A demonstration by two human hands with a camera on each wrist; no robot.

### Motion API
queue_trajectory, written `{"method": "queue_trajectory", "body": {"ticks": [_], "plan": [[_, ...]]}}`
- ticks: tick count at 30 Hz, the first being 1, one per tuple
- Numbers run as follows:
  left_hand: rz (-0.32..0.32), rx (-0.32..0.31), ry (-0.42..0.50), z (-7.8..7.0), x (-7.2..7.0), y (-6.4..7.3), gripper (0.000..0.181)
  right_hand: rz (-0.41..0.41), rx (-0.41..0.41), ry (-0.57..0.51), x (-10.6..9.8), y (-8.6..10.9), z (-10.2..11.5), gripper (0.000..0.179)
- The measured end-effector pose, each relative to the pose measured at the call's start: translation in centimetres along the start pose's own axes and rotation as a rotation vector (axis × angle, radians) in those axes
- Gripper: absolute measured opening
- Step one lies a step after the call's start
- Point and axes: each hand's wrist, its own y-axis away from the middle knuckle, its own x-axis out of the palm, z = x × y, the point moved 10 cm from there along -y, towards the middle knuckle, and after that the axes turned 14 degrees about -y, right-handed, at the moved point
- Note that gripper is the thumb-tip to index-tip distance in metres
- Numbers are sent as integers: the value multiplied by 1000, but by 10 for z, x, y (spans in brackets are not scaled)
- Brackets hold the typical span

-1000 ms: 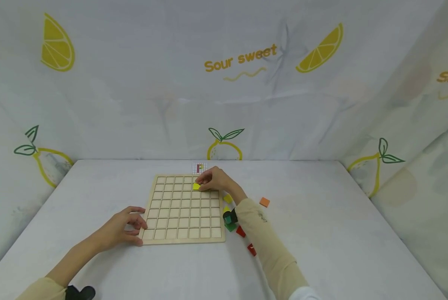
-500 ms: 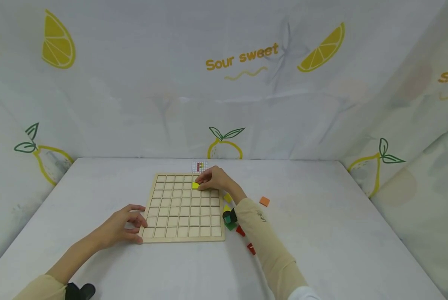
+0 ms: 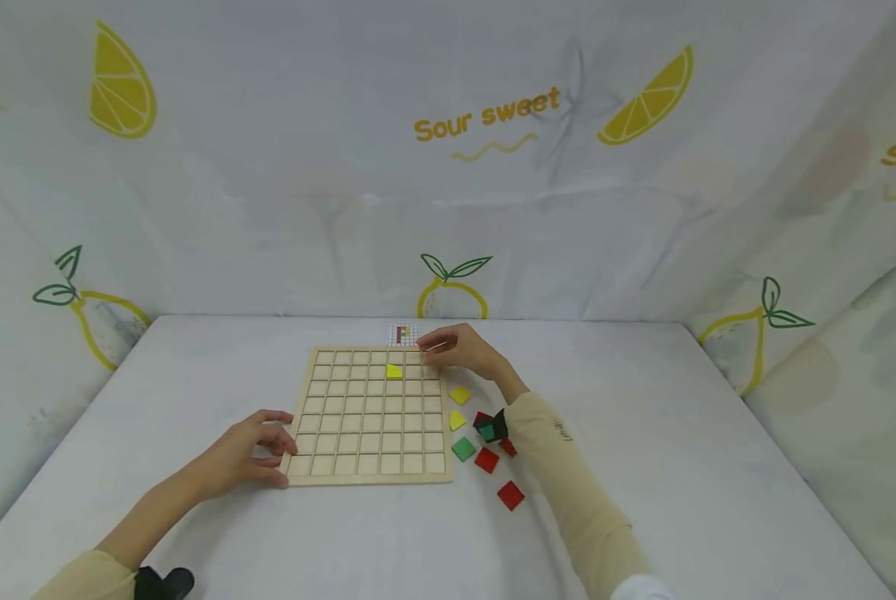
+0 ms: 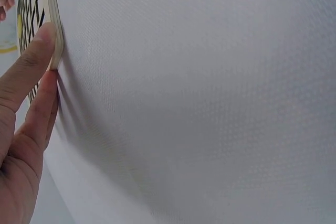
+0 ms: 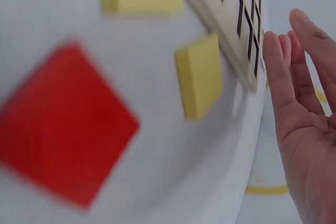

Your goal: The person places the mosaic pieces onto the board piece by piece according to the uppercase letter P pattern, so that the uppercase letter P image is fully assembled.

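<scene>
In the head view a wooden grid board (image 3: 342, 425) lies on the table, with a yellow tile (image 3: 394, 372) in a cell of an upper row. My left hand (image 3: 248, 454) touches the board's left edge near the front corner, fingers spread; the left wrist view shows its thumb and fingertips against the rim. My right hand (image 3: 463, 350) hovers over the board's far right corner. Its fingers are extended, with nothing visible between them in the right wrist view. Just right of the board lie yellow tiles (image 3: 459, 396), a green tile (image 3: 464, 449) and several red tiles (image 3: 511, 496).
A small card (image 3: 402, 335) with a coloured grid pattern lies behind the board. The right sleeve (image 3: 568, 475) crosses the table close to the loose tiles. A lemon-printed white cloth (image 3: 305, 208) hangs behind the table.
My right hand has let go of the yellow tile, which stays in its cell, and has moved right. More loose tiles show; the orange one is now out of sight. My left hand stays put.
</scene>
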Motion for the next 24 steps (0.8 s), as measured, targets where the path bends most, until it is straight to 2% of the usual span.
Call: {"method": "queue_trajectory", "body": {"ticks": [5,12,19,21,24], "plan": [[2,25,-20,-3,-1,-1,30,-46,18,-30,-33,16,0,37],[9,28,3,2,2,0,32,-76,23,-46,-73,48,0,40],[5,39,-4,1,1,0,43,-125,69,-3,-104,82,-10,44],[5,40,-4,1,1,0,44,-135,74,6,-109,91,-11,45],[4,37,0,1,1,-1,56,-148,72,0,-114,102,-10,43]]}}
